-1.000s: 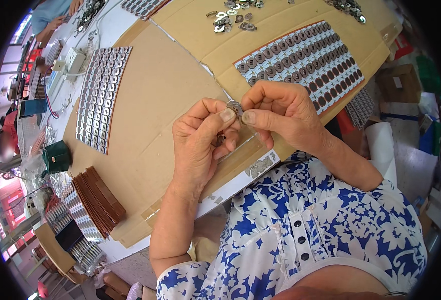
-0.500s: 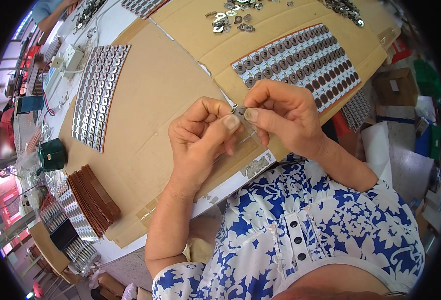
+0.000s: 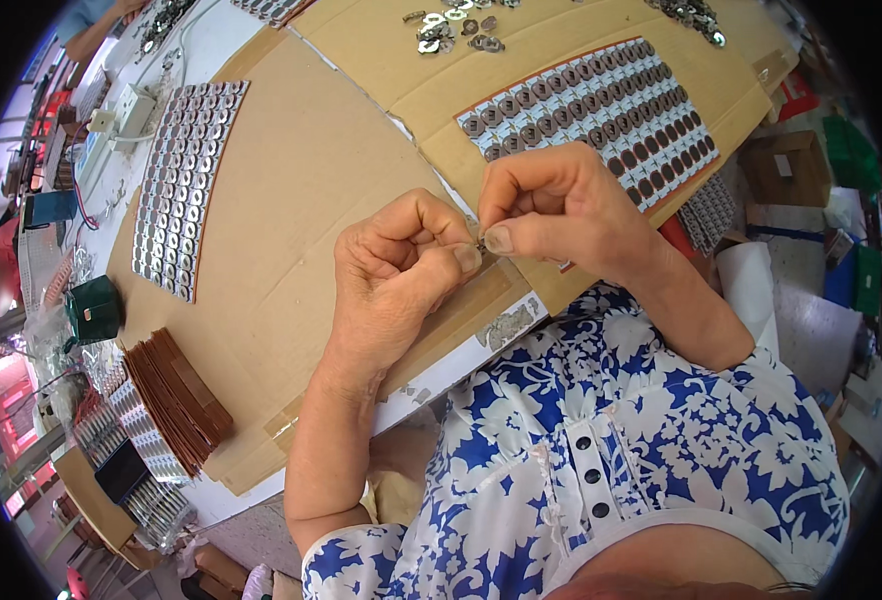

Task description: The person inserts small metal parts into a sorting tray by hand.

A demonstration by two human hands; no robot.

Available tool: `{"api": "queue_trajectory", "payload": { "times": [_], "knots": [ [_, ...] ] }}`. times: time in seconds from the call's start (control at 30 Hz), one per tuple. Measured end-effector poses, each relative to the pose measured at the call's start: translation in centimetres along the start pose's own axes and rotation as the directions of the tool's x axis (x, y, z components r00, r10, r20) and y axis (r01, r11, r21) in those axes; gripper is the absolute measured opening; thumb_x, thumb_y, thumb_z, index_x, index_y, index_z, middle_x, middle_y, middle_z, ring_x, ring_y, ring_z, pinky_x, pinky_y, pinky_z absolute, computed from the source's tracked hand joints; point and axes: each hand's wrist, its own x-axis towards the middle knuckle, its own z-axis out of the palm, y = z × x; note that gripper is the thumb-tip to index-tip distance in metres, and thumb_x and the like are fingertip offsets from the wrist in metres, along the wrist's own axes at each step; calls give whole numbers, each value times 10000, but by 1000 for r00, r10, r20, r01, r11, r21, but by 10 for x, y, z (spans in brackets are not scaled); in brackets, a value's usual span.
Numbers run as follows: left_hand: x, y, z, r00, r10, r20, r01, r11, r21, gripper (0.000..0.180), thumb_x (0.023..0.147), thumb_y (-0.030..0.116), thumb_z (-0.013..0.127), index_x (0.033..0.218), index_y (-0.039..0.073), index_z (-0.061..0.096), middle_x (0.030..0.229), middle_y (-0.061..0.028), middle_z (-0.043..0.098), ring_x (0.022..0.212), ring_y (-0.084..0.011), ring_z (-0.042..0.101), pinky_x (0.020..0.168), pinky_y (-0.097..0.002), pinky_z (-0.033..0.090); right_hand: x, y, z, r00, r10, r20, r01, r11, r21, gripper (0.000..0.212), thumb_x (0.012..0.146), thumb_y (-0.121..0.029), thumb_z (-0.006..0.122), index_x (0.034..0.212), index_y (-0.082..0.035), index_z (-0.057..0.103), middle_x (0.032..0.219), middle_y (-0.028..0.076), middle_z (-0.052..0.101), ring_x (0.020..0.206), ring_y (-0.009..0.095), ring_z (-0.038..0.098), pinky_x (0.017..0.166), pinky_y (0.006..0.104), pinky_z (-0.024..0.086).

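Note:
My left hand (image 3: 401,265) and my right hand (image 3: 561,210) meet above the near edge of the cardboard-covered table. Both are closed in a pinch, fingertips almost touching. Between them sits a small metal part (image 3: 481,243), mostly covered by the thumbs and fingers, so its exact shape is hidden. Just beyond my right hand lies a board (image 3: 591,105) carrying rows of dark round pieces. Farther to the left, a second board (image 3: 186,190) bears rows of silvery ring-like pieces.
Loose metal pieces (image 3: 441,35) lie at the far side, with another pile (image 3: 691,18) at far right. A stack of brown boards (image 3: 176,400), a dark green container (image 3: 94,308) and a power strip (image 3: 126,115) stand at left. Another person's arm (image 3: 91,38) shows at upper left.
My fingertips have drawn closer together, covering more of the small metal part, which showed more plainly before. The whole view has shifted slightly.

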Motion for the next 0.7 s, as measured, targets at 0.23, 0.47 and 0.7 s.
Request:
{"api": "queue_trajectory", "payload": {
  "times": [0.23, 0.47, 0.7],
  "knots": [
    [-5, -2, 9, 964, 255, -77, -220, 925, 308, 130, 902, -69, 698, 878, 53, 660, 750, 87, 586, 672, 8, 455, 603, -218, 353, -5, -1, 10, 940, 338, 41, -330, 875, 354, 142, 1079, -125, 705, 993, -13, 723, 731, -25, 626, 503, 23, 505, 427, 204, 368],
    [-8, 5, 8, 971, 226, -80, -197, 942, 270, 115, 924, -75, 727, 901, 27, 678, 799, 90, 600, 699, 7, 452, 616, -215, 359, -2, 3, 13, 967, 254, 37, -254, 932, 260, 185, 1132, -161, 663, 1070, 0, 727, 750, 1, 655, 532, 39, 558, 438, 209, 413],
    [-4, 5, -6, 989, 130, -64, -123, 986, 112, 111, 919, -86, 704, 908, 22, 682, 820, 78, 612, 723, -9, 459, 652, -221, 369, -1, 2, 9, 992, 119, 37, -125, 967, 221, 181, 1127, -133, 673, 1102, 40, 722, 837, 48, 712, 553, 75, 615, 471, 232, 481]
  ]
}}
